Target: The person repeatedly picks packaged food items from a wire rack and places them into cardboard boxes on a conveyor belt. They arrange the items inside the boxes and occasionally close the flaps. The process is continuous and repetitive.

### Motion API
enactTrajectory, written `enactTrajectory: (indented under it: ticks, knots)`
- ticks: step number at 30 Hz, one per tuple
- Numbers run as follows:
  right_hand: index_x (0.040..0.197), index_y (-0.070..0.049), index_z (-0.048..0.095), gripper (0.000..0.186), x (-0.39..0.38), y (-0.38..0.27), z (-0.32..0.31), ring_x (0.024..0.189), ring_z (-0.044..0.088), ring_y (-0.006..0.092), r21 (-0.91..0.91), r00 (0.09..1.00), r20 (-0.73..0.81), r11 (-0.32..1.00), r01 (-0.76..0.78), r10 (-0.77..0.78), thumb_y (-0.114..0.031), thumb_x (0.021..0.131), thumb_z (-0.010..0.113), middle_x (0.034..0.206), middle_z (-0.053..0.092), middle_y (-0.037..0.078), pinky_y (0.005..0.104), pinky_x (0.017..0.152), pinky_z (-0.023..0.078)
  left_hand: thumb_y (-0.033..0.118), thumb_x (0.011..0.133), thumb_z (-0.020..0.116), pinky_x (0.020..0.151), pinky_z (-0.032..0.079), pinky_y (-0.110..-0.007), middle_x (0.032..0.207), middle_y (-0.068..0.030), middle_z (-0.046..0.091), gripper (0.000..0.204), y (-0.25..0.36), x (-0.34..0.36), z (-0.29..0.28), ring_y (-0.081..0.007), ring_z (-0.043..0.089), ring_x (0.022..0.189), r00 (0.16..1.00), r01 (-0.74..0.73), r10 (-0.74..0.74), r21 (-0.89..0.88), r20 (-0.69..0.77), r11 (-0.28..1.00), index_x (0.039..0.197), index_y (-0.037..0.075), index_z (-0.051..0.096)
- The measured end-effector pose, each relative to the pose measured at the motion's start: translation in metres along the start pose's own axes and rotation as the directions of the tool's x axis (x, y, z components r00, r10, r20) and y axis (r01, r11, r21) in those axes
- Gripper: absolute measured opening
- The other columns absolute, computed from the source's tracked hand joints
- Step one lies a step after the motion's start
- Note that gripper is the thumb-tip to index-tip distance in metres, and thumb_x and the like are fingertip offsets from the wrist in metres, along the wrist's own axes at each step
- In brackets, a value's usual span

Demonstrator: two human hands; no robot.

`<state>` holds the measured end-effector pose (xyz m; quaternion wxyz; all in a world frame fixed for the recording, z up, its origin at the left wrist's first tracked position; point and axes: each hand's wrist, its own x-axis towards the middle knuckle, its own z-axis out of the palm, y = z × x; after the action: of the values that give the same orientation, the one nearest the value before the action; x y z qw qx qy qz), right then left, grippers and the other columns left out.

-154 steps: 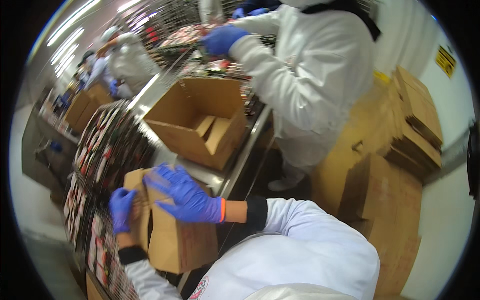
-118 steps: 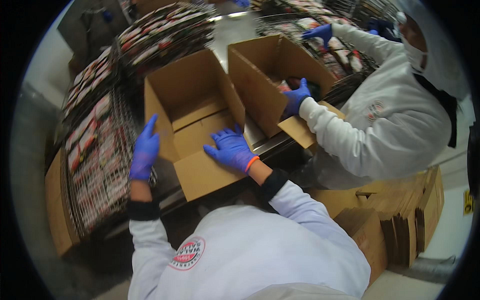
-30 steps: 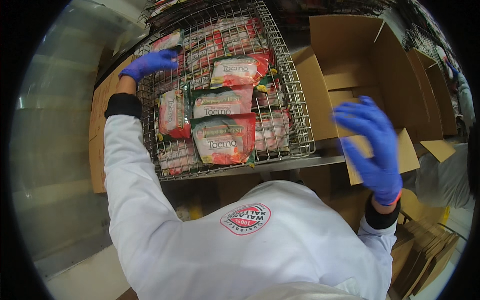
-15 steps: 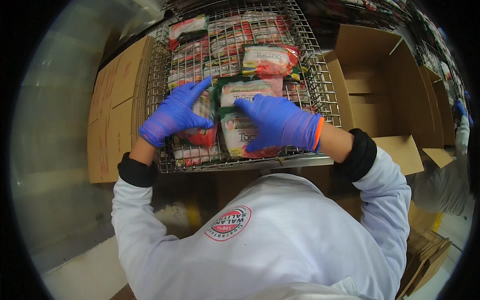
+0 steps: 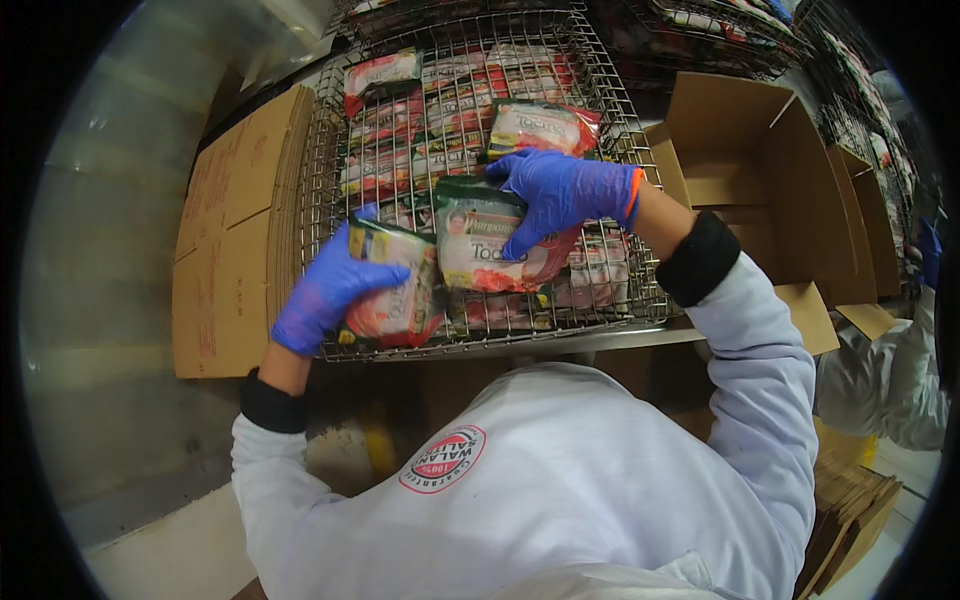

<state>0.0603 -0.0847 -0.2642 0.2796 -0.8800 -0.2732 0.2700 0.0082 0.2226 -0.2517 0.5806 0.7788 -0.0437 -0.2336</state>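
Observation:
My left hand, in a blue glove, is closed round the left edge of a plastic food packet with red, white and green print. Its thumb lies across the packet's face. My right hand, gloved in blue too, grips another food packet from its upper right, thumb on the front. A green edge shows behind that packet's top; whether a second one lies under it I cannot tell. Both packets are over the near part of a wire basket. Beneath its wire mesh are several rows of similar packets.
Two loose packets lie farther back on the mesh. Flattened cartons stand left of the basket. An open cardboard box is at the right, with more loaded wire baskets behind. Another person's sleeve shows at far right.
The left packet has come up and toward me in my left hand. My right hand has moved up and right; the two packets near it now overlap, and the mesh below them shows.

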Motion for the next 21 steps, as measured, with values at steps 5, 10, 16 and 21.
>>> enactTrajectory:
  ticks: [5, 10, 16, 21]
  knots:
    - [0.104, -0.002, 0.071, 0.066, -0.005, 0.004, 0.006, 0.101, 0.058, 0.0367, -0.063, 0.993, 0.052, 0.992, 0.108, -0.105, -0.045, 0.057, 0.089, 0.108, 0.057, 0.022, 0.0392, 0.087, 0.049, 0.007, 0.072, 0.081, 0.078, 0.056, -0.03, 0.093, -0.0059, 0.072, 0.037, 0.026, -0.006, -0.011, -0.0135, 0.067, 0.081, 0.997, -0.014, 0.036, 0.28, -0.07, 0.96, 0.106, 0.0, 0.069]
    - [0.089, -0.013, 0.072, 0.032, -0.062, -0.064, 0.035, 0.091, 0.06, 0.0331, -0.506, 0.919, -0.232, 0.846, 0.166, -0.319, -0.034, 0.066, 0.08, 0.104, 0.053, 0.016, 0.0446, 0.076, 0.052, 0.014, 0.075, 0.076, 0.078, 0.054, -0.029, 0.094, -0.0057, 0.071, 0.036, 0.098, 0.074, -0.017, -0.0128, 0.067, 0.084, 0.965, -0.245, 0.218, 0.203, 0.145, 0.948, 0.107, -0.001, 0.068]
    - [0.099, -0.014, 0.069, 0.037, -0.092, -0.07, 0.05, 0.088, 0.063, 0.0312, -0.319, 0.947, -0.301, 0.948, 0.013, -0.114, -0.033, 0.069, 0.08, 0.104, 0.054, 0.016, 0.0431, 0.073, 0.054, 0.025, 0.073, 0.078, 0.078, 0.052, -0.03, 0.094, -0.0041, 0.071, 0.036, 0.118, 0.246, 0.07, -0.0127, 0.063, 0.08, 0.805, -0.469, 0.13, 0.487, 0.579, 0.737, 0.101, 0.004, 0.071]
    - [0.104, -0.009, 0.069, 0.04, -0.146, -0.017, 0.063, 0.09, 0.064, 0.0286, 0.036, 0.722, -0.692, 0.999, 0.001, 0.025, -0.023, 0.069, 0.083, 0.103, 0.06, 0.014, 0.0365, 0.077, 0.053, 0.029, 0.077, 0.075, 0.083, 0.05, -0.029, 0.088, -0.0047, 0.073, 0.032, 0.127, 0.283, 0.099, -0.0156, 0.066, 0.084, 0.627, -0.7, 0.107, 0.498, 0.771, 0.511, 0.097, 0.005, 0.074]
